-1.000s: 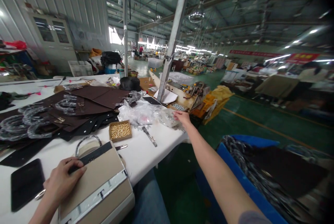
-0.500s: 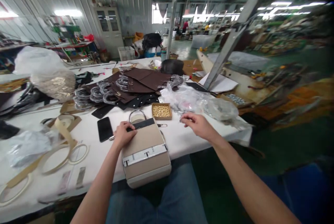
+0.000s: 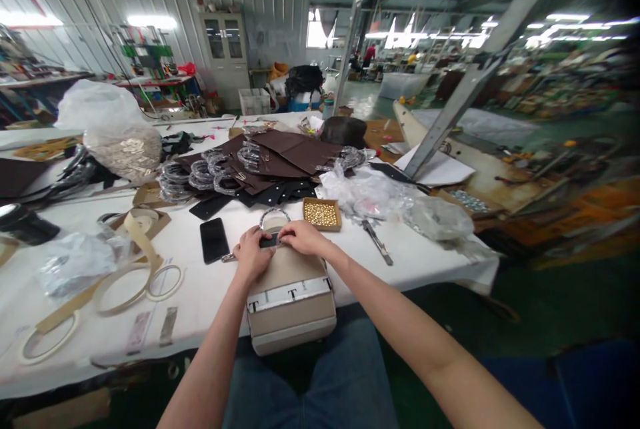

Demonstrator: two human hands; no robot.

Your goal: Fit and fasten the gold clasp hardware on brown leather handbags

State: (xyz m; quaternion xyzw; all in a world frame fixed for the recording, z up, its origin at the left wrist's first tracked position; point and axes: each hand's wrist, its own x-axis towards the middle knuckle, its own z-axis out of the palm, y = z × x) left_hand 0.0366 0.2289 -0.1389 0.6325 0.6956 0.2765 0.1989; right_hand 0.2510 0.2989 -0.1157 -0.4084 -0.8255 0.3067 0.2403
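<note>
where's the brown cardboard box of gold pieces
Head view, near the centre: the box sits beyond the right hand, left of the crumpled clear plastic bags.

Head cam, fwd/down over tbl (image 3: 425, 259)

A green machine (image 3: 146, 55) and cluttered worktable (image 3: 200, 302) show a workshop.

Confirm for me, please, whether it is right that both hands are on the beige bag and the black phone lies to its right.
Not quite: the head view shows the black phone lying to the left of the beige bag; the left hand and right hand are both on the bag.
</note>
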